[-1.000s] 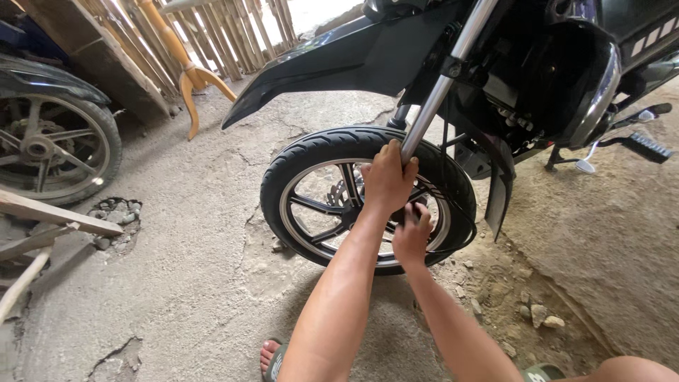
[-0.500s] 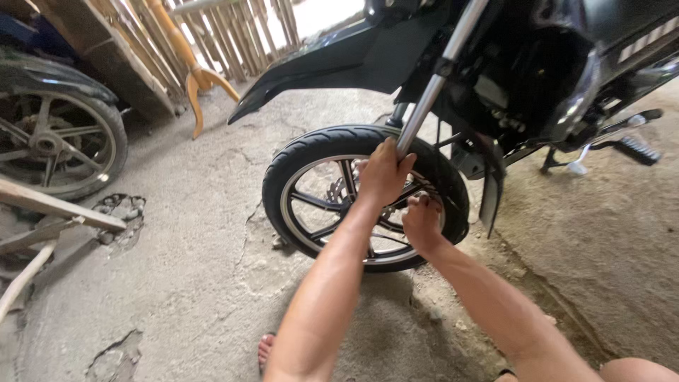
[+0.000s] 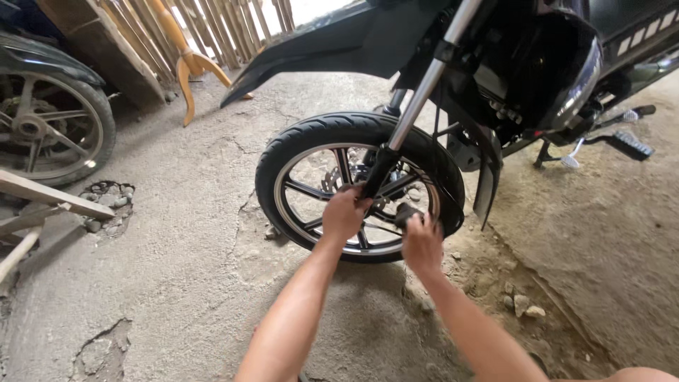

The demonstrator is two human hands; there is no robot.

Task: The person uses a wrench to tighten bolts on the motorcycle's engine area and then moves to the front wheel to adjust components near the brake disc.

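Observation:
A black motorcycle stands before me, its front wheel (image 3: 304,138) on the concrete floor. A silver fork tube (image 3: 424,92) runs down to the hub. My left hand (image 3: 345,212) is closed around the lower end of the fork (image 3: 375,170), right at the hub. My right hand (image 3: 422,244) is just to the right of it, against the spokes, gripping a small dark tool (image 3: 407,212). What the tool's tip touches is hidden by the hand. A black mudguard flap (image 3: 486,184) hangs behind the tyre.
A second motorcycle's wheel (image 3: 42,127) stands at the left, with wooden planks (image 3: 49,194) and a broken patch of concrete (image 3: 106,198) beside it. An orange wooden piece (image 3: 182,64) leans on a slat fence. A footpeg (image 3: 631,145) and loose stones (image 3: 527,305) are on the right.
My left hand has come down from the tyre's top by the fork to the hub. The right hand stays at the spokes. The view has shifted slightly.

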